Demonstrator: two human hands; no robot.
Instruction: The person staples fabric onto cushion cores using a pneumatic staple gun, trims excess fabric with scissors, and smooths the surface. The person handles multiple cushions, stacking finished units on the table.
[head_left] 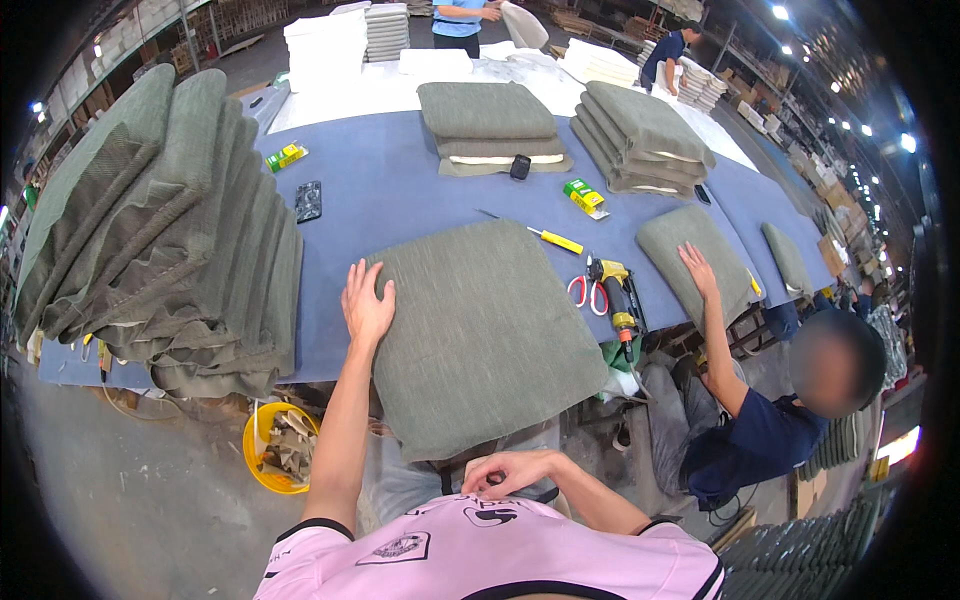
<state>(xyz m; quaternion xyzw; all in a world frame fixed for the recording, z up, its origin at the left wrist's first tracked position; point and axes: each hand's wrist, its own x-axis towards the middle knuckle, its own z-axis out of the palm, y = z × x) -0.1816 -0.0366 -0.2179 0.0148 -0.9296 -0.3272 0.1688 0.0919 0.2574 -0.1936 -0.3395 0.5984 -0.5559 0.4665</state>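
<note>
A grey-green fabric-covered seat cushion (485,330) lies in front of me, its near part jutting past the table's edge. My left hand (367,302) rests on its left side, fingers spread flat on the fabric. Close to my pink shirt (540,555), my right hand (512,470) is held with curled fingers; what they pinch, if anything, is hidden. Right of the cushion lie red-handled scissors (590,294), a yellow-handled pointed tool (562,242) and a yellow-and-black air-powered gun (615,295).
Tall stacked covers (150,230) stand at the left, and cushion piles (495,115) at the back. A phone (309,201) and small green-yellow boxes (585,198) lie on the blue table (370,150). A yellow scrap bucket (252,470) is below. A co-worker's hand (697,270) touches another cushion.
</note>
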